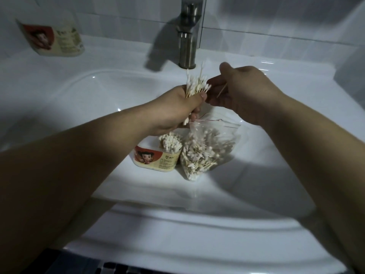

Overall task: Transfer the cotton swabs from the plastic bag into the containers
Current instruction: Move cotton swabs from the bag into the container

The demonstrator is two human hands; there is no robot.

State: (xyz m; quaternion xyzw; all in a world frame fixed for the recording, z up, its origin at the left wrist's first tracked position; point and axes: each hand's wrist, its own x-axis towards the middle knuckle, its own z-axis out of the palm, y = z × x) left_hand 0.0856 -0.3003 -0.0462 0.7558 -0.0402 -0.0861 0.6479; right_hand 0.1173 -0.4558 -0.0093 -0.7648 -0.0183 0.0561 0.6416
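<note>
The left hand [177,107] grips a swab bunch [197,84] upright; the right hand [243,89] pinches a single swab [222,90] beside it. The left wrist partly hides the container [158,158].

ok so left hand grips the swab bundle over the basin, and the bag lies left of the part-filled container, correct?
Wrong side. The head view shows the bag lying right of the part-filled container, not left. The rest stands: the left hand grips the swab bundle over the basin. The right hand pinches a single swab.
</note>
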